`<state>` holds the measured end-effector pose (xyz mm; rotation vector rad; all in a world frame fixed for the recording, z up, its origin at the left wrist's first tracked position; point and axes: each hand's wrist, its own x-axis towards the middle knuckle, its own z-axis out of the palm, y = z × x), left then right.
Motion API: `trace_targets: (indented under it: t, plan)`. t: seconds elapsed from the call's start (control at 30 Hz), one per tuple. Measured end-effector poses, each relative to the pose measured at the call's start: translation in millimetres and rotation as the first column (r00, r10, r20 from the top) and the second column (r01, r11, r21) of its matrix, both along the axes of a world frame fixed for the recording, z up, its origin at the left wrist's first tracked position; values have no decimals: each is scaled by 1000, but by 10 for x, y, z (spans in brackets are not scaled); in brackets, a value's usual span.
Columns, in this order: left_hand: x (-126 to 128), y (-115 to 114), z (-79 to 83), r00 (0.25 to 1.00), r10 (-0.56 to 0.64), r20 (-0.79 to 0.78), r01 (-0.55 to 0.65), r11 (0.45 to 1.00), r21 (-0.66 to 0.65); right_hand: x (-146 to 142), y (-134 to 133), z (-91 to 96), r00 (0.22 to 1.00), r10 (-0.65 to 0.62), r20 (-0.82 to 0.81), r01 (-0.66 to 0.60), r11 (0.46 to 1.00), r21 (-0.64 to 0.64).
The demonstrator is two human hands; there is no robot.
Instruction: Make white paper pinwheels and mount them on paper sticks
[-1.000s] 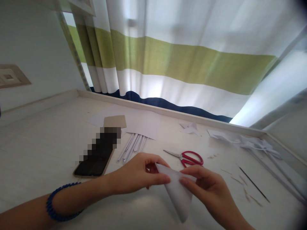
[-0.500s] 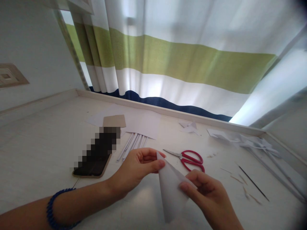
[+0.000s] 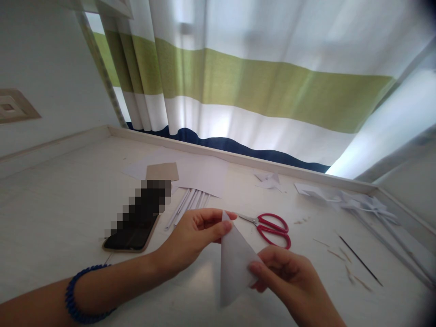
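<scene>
Between my hands a small white sheet of paper (image 3: pixel 235 265), folded into a triangle, is held up above the table. My left hand (image 3: pixel 199 236) pinches its upper corner between thumb and fingers. At the right corner, my right hand (image 3: pixel 281 270) grips the paper with the thumb in front and the fingers behind. Just beyond the hands lie scissors (image 3: pixel 272 229) with red handles, their blades pointing left. A bundle of thin rolled paper sticks (image 3: pixel 190 204) lies behind my left hand.
A phone (image 3: pixel 136 227) lies at the left, near a beige card (image 3: pixel 162 171) and white sheets (image 3: pixel 204 175). Folded paper pieces (image 3: pixel 270 180) sit at the back. Paper pinwheel shapes (image 3: pixel 368 204), a thin black stick (image 3: pixel 361 260) and several small wooden bits (image 3: pixel 349 272) are at the right.
The paper has turned slightly, so its triangular face shows more squarely. My right hand has shifted a little left along with its corner; my left hand has barely moved.
</scene>
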<state>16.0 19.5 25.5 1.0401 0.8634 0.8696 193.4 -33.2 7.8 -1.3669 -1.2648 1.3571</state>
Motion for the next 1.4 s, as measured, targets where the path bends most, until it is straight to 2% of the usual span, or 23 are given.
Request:
trace_targets:
  t: [0.1,0.4,0.73,0.9,1.13,1.4]
  plan:
    - [-2,1,5,1000,6,-8,-6,1000,4,-14,-4,17,999,-32,4,32,999,-4]
    - [-6,5,-29,998,55,18,-55,998,2,12,-2,-73,999,44,19,-44,999,14]
    - [-1,11,-10,998,67,8,-67,998,12,12,-27,-64,995,104,-9,-104,994,-44]
    - [-18,5,-18,999,51,0,-51,998,24,3,-19,-50,997,80,16,-79,995,-54]
    - [-23,14,-34,999,36,-4,-36,999,37,7,-2,-90,995,82,-65,-88,992,-95]
    - [-25,13,-35,999,45,-11,-45,998,40,0,-7,-77,996,77,-49,-81,992,-97]
